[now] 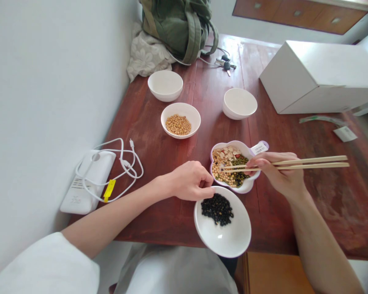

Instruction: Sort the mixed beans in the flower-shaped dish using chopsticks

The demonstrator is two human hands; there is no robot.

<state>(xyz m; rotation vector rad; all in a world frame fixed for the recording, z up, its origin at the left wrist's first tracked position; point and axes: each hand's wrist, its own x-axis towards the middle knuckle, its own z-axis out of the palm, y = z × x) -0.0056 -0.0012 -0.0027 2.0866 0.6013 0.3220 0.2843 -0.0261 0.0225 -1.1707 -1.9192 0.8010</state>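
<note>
My right hand (279, 171) is closed around a pair of wooden chopsticks (313, 162). Their tips reach into a flower-shaped dish (248, 187) with a lilac rim and a labelled handle, among yellow beans, green beans and pale flakes. Just in front of it, my left hand (194, 179) pinches the rim of a white bowl (233, 241). This bowl is tilted at the table's front edge, and black beans (217, 209) lie gathered on its upper side. Whether the chopstick tips grip a bean is too small to tell.
A white bowl of yellow beans (178, 124) stands farther back, near two other white bowls (165, 85). At left lie a power bank (88, 183) and a looped white cable (135, 155). A green bag (178, 28), keys (226, 64) and a white box (319, 77) are at the back.
</note>
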